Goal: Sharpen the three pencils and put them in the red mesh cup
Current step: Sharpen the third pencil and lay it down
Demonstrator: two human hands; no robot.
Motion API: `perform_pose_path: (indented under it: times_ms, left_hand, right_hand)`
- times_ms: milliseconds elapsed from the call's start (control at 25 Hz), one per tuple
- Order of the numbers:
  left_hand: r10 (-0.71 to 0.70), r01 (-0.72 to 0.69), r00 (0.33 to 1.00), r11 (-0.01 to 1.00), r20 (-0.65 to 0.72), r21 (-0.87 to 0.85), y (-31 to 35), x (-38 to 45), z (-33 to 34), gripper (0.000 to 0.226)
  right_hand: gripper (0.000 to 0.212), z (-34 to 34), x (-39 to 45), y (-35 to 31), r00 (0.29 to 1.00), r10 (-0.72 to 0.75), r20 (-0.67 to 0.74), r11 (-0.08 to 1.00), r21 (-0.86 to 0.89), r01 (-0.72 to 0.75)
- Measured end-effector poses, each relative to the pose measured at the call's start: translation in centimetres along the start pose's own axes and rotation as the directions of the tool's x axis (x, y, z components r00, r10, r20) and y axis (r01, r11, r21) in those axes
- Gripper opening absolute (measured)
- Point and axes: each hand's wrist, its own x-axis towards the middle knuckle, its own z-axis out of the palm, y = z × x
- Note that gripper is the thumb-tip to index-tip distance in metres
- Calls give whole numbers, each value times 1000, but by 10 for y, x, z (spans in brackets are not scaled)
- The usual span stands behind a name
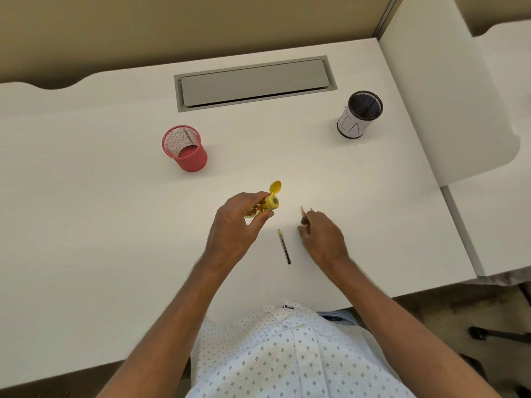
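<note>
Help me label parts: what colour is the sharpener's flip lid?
Yellow; the sharpener's open lid shows in the head view.

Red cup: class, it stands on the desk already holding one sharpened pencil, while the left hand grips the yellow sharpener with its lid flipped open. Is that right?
Not quite. The head view shows the red cup empty; one pencil lies on the desk and others sit under the right hand. The rest holds: the left hand grips the yellow sharpener, lid open.

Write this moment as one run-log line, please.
left hand: holds yellow sharpener, lid open | right hand: on two pencils | red mesh cup: empty
</note>
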Motion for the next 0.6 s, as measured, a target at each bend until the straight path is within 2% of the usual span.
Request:
perform_pose_path:
  times_ms: [120, 200, 360, 400, 480, 560, 600]
  left_hand:
    - [-9, 9, 1000, 1000, -4, 16, -2, -1, -1, 37]
    - [-4, 4, 1000, 1000, -4, 25, -2, -1, -2, 37]
    - [-19, 19, 1000, 1000, -13, 20, -5, -1, -5, 37]
    - [-23, 23, 1000, 999, -12, 23, -7, -1, -6, 37]
    - [-31, 32, 999, 999, -10, 30, -10, -1, -7, 36]
    - [-38, 38, 999, 999, 1, 37, -13, 0, -7, 35]
    - [-41, 40, 999, 998, 9, 41, -14, 0, -7, 34]
  right_hand:
    - [16, 15, -19, -20, 990, -55, 126, 998, 29, 52]
    - [21, 26, -25, -27, 980, -45, 192, 999, -4, 47]
    - [15, 17, -17, -32, 956, 6, 294, 1000, 15, -11]
    - [15, 9, -15, -34, 960, 26, 279, 998, 48, -41]
    - [16, -12, -13, -42, 988, 40, 149, 982, 178, -67]
    - [21, -38, -16, -52, 997, -48, -58, 953, 297, 63]
    - [24, -51, -18, -57, 981, -126, -146, 943, 291, 164]
